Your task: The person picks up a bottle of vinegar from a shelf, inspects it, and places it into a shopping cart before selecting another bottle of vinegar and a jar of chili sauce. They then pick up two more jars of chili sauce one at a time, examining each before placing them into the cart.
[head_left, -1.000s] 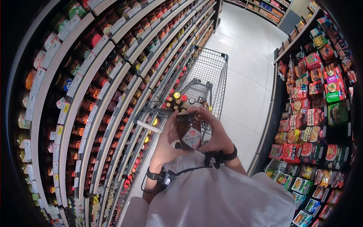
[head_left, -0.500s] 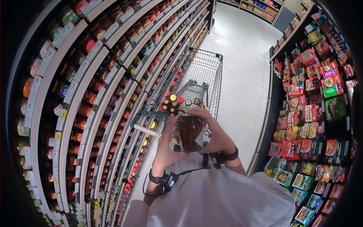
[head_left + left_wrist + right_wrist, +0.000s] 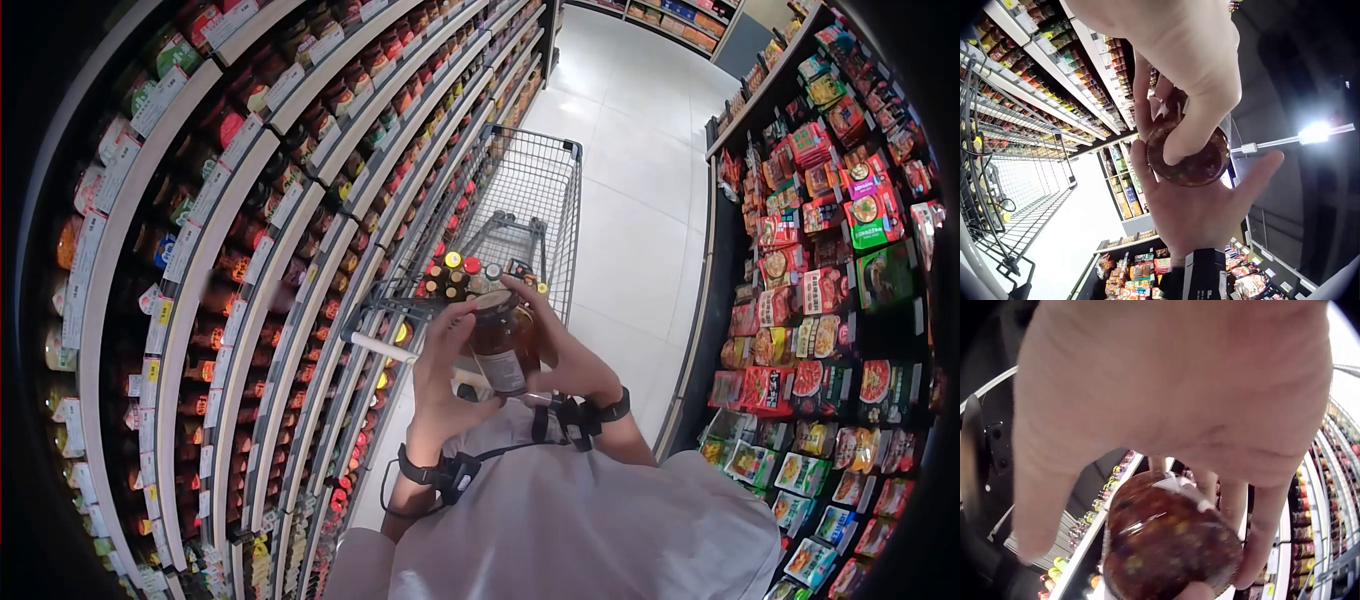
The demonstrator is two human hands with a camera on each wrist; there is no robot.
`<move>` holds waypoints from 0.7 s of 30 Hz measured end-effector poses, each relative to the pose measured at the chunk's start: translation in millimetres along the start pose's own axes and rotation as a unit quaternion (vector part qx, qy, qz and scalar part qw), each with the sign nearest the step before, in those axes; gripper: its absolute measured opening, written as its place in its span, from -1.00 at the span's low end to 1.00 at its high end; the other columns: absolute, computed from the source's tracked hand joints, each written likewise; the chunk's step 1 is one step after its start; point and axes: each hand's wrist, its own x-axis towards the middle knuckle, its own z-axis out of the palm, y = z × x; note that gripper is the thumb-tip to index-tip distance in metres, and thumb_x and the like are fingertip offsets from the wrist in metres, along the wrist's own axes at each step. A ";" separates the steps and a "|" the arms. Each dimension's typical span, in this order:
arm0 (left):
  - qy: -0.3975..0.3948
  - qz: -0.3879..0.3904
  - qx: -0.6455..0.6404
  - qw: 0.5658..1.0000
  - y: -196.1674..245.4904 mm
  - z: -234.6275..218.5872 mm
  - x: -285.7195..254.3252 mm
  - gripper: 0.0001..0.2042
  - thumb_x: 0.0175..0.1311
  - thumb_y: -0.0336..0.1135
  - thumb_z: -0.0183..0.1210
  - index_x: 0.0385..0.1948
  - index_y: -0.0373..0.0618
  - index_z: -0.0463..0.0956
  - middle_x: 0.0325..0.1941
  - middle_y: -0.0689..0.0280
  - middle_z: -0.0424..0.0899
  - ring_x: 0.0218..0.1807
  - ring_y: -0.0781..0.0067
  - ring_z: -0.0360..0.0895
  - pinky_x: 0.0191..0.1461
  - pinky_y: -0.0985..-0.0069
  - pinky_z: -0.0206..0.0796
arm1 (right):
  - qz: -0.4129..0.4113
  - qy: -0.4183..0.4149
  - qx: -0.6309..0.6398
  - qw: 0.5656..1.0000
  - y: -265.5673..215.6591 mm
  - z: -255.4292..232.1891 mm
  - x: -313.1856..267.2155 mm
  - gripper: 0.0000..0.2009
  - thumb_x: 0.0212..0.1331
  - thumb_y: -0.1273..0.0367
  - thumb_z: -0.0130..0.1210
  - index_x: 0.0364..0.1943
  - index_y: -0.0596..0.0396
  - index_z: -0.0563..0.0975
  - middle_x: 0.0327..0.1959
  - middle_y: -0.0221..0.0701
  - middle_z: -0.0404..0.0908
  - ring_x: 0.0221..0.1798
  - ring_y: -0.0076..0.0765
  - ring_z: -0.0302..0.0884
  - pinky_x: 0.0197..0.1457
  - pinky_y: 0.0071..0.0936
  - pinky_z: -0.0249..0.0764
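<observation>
Jar (image 3: pixel 500 345) gripped between left hand (image 3: pixel 447 365) and right hand (image 3: pixel 568 362) fingers (image 3: pixel 520 292).

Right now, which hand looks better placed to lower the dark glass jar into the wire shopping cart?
Probably the right hand: it wraps the dark glass jar on the side facing the wire shopping cart's basket. The left hand grips the side facing the shelves.
</observation>
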 end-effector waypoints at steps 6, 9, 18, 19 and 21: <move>0.002 -0.009 -0.003 1.000 4.8 3.9 1.3 0.01 -0.43 -0.50 0.48 0.37 -0.03 0.33 0.43 0.10 0.39 0.37 -0.02 0.42 0.27 0.21 0.45 | -0.002 0.057 -0.027 0.998 10.2 6.9 2.7 -0.42 0.59 0.10 -0.20 0.55 0.01 0.01 0.44 -0.22 0.24 0.48 -0.30 0.21 0.54 -0.34 0.07; -0.013 -0.014 0.005 1.000 5.1 2.0 1.3 0.02 -0.44 -0.49 0.50 0.38 -0.02 0.32 0.49 0.07 0.33 0.39 -0.05 0.40 0.36 0.15 0.35 | 0.024 0.066 0.042 0.997 17.9 6.4 1.3 -0.43 0.60 0.07 -0.23 0.54 -0.02 0.03 0.42 -0.23 0.28 0.45 -0.32 0.26 0.50 -0.36 0.14; -0.039 0.005 -0.039 0.998 -4.1 6.8 2.3 0.09 -0.41 -0.47 0.54 0.45 0.00 0.25 0.56 0.02 0.24 0.54 -0.12 0.23 0.51 0.06 0.15 | 0.018 0.079 0.145 0.986 21.7 10.9 -0.2 -0.38 0.57 0.00 -0.21 0.55 -0.05 0.02 0.41 -0.25 0.30 0.40 -0.35 0.34 0.44 -0.39 0.25; -0.044 0.002 -0.045 0.998 -5.6 6.8 1.3 0.09 -0.41 -0.48 0.54 0.45 0.00 0.25 0.56 0.02 0.23 0.55 -0.12 0.21 0.52 0.06 0.15 | 0.019 0.080 0.144 0.986 22.6 10.1 -0.8 -0.38 0.57 0.00 -0.21 0.55 -0.05 0.02 0.41 -0.25 0.30 0.40 -0.35 0.33 0.44 -0.39 0.25; -0.051 -0.004 -0.053 0.997 -6.7 6.5 0.2 0.09 -0.40 -0.50 0.55 0.45 -0.01 0.25 0.56 0.02 0.24 0.56 -0.11 0.20 0.52 0.07 0.16 | 0.022 0.081 0.143 0.986 24.2 9.5 -1.9 -0.38 0.57 0.00 -0.21 0.55 -0.04 0.02 0.41 -0.26 0.30 0.40 -0.35 0.33 0.44 -0.40 0.25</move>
